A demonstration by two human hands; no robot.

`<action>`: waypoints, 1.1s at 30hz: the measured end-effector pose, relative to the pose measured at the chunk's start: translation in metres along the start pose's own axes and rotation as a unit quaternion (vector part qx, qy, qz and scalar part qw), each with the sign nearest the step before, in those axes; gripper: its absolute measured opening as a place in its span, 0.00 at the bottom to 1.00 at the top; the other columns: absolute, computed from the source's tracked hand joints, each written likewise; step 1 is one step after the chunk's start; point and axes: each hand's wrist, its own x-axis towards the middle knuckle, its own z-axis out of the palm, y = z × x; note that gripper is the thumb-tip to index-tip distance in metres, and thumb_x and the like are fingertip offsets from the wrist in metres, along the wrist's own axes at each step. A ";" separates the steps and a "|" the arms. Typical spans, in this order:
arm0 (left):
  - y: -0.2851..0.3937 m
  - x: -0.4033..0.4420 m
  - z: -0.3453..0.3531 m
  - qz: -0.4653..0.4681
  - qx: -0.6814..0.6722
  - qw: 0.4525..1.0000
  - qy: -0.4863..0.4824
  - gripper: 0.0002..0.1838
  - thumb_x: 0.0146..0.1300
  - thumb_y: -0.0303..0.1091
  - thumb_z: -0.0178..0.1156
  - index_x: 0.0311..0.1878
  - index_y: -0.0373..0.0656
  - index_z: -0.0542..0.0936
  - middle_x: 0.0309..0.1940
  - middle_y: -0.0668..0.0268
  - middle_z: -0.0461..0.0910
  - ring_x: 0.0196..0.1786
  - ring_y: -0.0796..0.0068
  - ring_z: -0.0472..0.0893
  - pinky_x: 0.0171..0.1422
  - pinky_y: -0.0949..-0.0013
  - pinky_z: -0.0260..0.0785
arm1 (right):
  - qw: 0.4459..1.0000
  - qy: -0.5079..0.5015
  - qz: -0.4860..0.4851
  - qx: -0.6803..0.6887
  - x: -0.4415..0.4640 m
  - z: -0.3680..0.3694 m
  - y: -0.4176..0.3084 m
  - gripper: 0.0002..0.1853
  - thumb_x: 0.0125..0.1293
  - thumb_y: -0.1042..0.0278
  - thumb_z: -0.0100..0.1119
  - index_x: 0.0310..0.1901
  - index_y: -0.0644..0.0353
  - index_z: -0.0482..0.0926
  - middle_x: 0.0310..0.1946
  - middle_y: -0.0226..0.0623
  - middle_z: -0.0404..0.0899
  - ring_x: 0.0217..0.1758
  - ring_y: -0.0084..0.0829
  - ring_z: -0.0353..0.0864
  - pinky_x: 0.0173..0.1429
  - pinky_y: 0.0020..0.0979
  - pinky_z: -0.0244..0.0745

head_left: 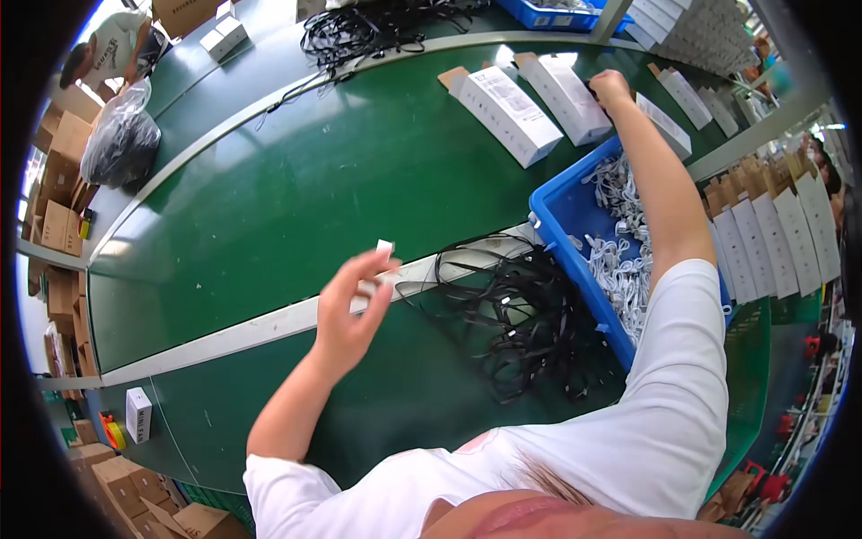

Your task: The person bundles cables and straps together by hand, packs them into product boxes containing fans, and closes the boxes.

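My left hand [346, 310] hovers over the green table, its thumb and fingers pinched near a small white piece [384, 248] whose kind I cannot make out. My right hand [611, 88] is stretched to the far right with fingers curled, beside the upper end of a white carton [566, 99]; something dark shows at the fingertips, but what they grip is hidden. Another white carton [505, 112] with an open brown flap lies to its left. Under my right arm stands a blue bin [575, 260] of bundled white cables [620, 278]. Black straps [530, 323] lie heaped between my arms.
More white cartons [772, 238] stand in a row on the right. A white rail [242, 334] crosses the green table [296, 198]. Black straps [359, 36] pile up at the back. A small white box [138, 415] is at the left. A person [108, 49] is at the upper left.
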 end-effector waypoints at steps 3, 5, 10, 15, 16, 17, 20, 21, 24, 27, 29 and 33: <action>-0.013 0.073 0.012 0.014 0.055 0.997 0.053 0.29 0.67 0.31 0.60 0.71 0.42 0.68 0.62 0.57 0.77 0.52 0.72 0.79 0.48 0.72 0.74 | 0.998 -0.028 -0.032 0.038 -0.056 0.029 -0.067 0.10 0.62 0.71 0.60 0.43 0.63 0.85 0.39 0.43 0.85 0.39 0.39 0.84 0.48 0.34 0.80; -0.039 0.122 0.021 -0.027 0.084 0.994 0.065 0.34 0.69 0.42 0.59 0.73 0.36 0.64 0.66 0.51 0.72 0.58 0.64 0.78 0.55 0.66 0.74 | 0.994 -0.067 -0.050 0.066 -0.085 0.043 -0.101 0.09 0.63 0.73 0.61 0.44 0.61 0.84 0.39 0.39 0.84 0.36 0.33 0.83 0.44 0.30 0.81; -0.069 0.163 0.044 -0.120 -0.012 0.987 0.107 0.39 0.68 0.45 0.60 0.74 0.32 0.59 0.64 0.48 0.72 0.60 0.58 0.78 0.61 0.63 0.73 | 0.970 -0.149 -0.103 0.164 -0.146 0.093 -0.147 0.09 0.61 0.72 0.62 0.41 0.64 0.84 0.40 0.43 0.85 0.40 0.36 0.84 0.48 0.32 0.81; -0.060 0.117 0.030 -0.142 -0.046 0.976 0.161 0.41 0.67 0.38 0.62 0.76 0.34 0.53 0.62 0.49 0.73 0.59 0.56 0.79 0.61 0.64 0.73 | 0.923 -0.186 0.003 0.337 -0.228 0.098 -0.180 0.08 0.63 0.73 0.62 0.42 0.66 0.82 0.39 0.43 0.84 0.40 0.32 0.83 0.47 0.30 0.81; -0.051 0.106 0.020 -0.127 -0.086 0.973 0.175 0.42 0.66 0.36 0.62 0.76 0.35 0.51 0.62 0.49 0.73 0.58 0.56 0.79 0.61 0.63 0.74 | 0.905 -0.191 -0.038 0.378 -0.247 0.089 -0.190 0.09 0.64 0.74 0.61 0.44 0.66 0.80 0.41 0.44 0.83 0.41 0.31 0.83 0.49 0.29 0.81; -0.038 0.096 0.009 -0.108 -0.125 0.968 0.190 0.42 0.66 0.34 0.63 0.77 0.36 0.50 0.62 0.49 0.73 0.58 0.56 0.79 0.61 0.63 0.74 | 0.883 -0.195 -0.081 0.419 -0.264 0.076 -0.203 0.09 0.66 0.74 0.61 0.46 0.67 0.79 0.42 0.44 0.83 0.42 0.31 0.83 0.50 0.29 0.81; -0.001 0.058 -0.021 -0.065 -0.198 0.952 0.226 0.44 0.65 0.30 0.63 0.78 0.38 0.47 0.62 0.49 0.73 0.58 0.55 0.79 0.60 0.61 0.74 | 0.825 -0.209 -0.167 0.498 -0.320 0.033 -0.228 0.11 0.69 0.76 0.59 0.50 0.69 0.76 0.44 0.45 0.82 0.45 0.31 0.83 0.54 0.29 0.81; 0.015 0.041 -0.031 -0.006 -0.149 0.958 0.245 0.45 0.65 0.29 0.63 0.78 0.38 0.47 0.63 0.49 0.73 0.58 0.55 0.79 0.60 0.60 0.75 | 0.793 -0.221 -0.181 0.539 -0.339 0.017 -0.232 0.10 0.69 0.76 0.59 0.49 0.69 0.75 0.44 0.45 0.81 0.45 0.30 0.83 0.54 0.29 0.81; 0.042 -0.023 -0.045 0.149 0.003 0.944 0.294 0.46 0.63 0.26 0.64 0.79 0.40 0.47 0.63 0.49 0.72 0.58 0.55 0.79 0.60 0.57 0.75 | 0.689 -0.265 -0.205 0.643 -0.404 -0.024 -0.228 0.10 0.69 0.76 0.60 0.49 0.68 0.75 0.44 0.43 0.81 0.45 0.29 0.83 0.57 0.30 0.81; 0.030 -0.090 -0.045 0.141 0.081 0.933 0.322 0.48 0.62 0.25 0.65 0.79 0.41 0.46 0.64 0.48 0.72 0.59 0.55 0.79 0.61 0.58 0.75 | 0.653 -0.335 -0.203 0.648 -0.466 -0.043 -0.202 0.11 0.71 0.76 0.58 0.51 0.67 0.72 0.46 0.44 0.80 0.48 0.31 0.83 0.61 0.31 0.80; 0.019 -0.132 -0.043 0.135 0.162 0.919 0.334 0.49 0.60 0.23 0.66 0.80 0.42 0.46 0.65 0.48 0.71 0.59 0.55 0.79 0.61 0.58 0.75 | 0.655 -0.368 -0.200 0.628 -0.497 -0.033 -0.179 0.10 0.72 0.76 0.57 0.52 0.66 0.72 0.48 0.43 0.80 0.51 0.32 0.83 0.62 0.32 0.79; -0.003 -0.184 -0.029 0.086 0.210 0.916 0.331 0.49 0.60 0.23 0.66 0.80 0.42 0.48 0.67 0.49 0.70 0.60 0.55 0.78 0.62 0.59 0.74 | 0.665 -0.391 -0.107 0.627 -0.529 0.005 -0.139 0.11 0.72 0.76 0.57 0.52 0.66 0.72 0.48 0.44 0.79 0.52 0.31 0.82 0.62 0.33 0.78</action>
